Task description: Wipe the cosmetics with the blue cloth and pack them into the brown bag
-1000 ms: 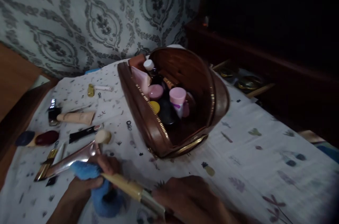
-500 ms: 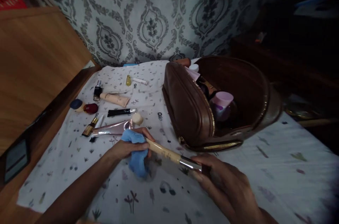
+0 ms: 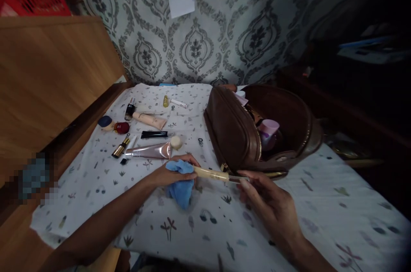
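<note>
A slim beige cosmetic tube (image 3: 211,173) with a silver cap lies across between my two hands, above the patterned cloth. My left hand (image 3: 183,171) is closed on a blue cloth (image 3: 181,192), which it presses around the tube's left end. At the other end, the fingers of my right hand (image 3: 269,201) pinch the silver cap. Just beyond my left hand are a shiny pink tube (image 3: 149,151) and a small round cream-coloured item (image 3: 176,142). Behind my right hand sits an open brown bag (image 3: 234,135) with a gold zip, holding a pink-lidded container (image 3: 269,128) and other items partly hidden.
Several cosmetics lie on the left of the patterned cloth (image 3: 205,237), among them a black tube (image 3: 154,134), a peach tube (image 3: 149,120) and small bottles. A wooden panel (image 3: 58,79) rises on the left. The patterned wall (image 3: 195,45) stands behind.
The view has shifted, so most things sit further right or lower in the picture. The tube lies more level than before. Both hands keep hold of it.
</note>
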Tool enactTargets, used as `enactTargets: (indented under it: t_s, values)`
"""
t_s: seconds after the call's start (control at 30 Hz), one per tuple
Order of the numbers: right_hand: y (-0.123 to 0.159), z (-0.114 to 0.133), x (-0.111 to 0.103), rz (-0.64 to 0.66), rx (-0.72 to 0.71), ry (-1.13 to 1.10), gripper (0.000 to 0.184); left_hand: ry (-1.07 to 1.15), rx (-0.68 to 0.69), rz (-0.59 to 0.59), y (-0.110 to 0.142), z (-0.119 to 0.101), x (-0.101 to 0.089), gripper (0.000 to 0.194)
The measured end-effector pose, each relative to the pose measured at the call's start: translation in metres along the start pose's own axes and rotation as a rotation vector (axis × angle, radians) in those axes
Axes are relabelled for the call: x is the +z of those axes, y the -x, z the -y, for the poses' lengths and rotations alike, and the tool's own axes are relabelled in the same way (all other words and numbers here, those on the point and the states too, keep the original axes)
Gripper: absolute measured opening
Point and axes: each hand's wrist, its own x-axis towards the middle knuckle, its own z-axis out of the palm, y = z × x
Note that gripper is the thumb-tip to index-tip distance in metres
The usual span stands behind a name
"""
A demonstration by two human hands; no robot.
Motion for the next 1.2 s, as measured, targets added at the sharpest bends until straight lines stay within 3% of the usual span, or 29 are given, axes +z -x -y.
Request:
enactTargets:
  t_s: [0.2,0.4,0.67,0.9,1.2]
  values:
    - [0.005,0.004,0.002,-0.02,0.084,-0.087,0.036,0.022,-0.007,-0.042,0.001,-0.004,0.003,0.041]
    - [0.008,0.019,0.002,-0.022,0.072,-0.138,0.036,0.085,0.003,-0.065,0.0,0.0,0.002,0.049]
    - [0.008,0.028,0.003,-0.027,0.065,-0.082,0.036,-0.001,0.047,-0.062,0.002,-0.006,0.001,0.044]
    - [0.006,0.038,0.002,-0.027,0.048,-0.089,0.036,-0.069,0.046,-0.063,0.003,0.003,-0.001,0.045]
    - [-0.004,0.058,-0.001,-0.084,0.027,-0.177,0.024,-0.097,0.038,-0.046,0.007,0.001,0.004,0.038]
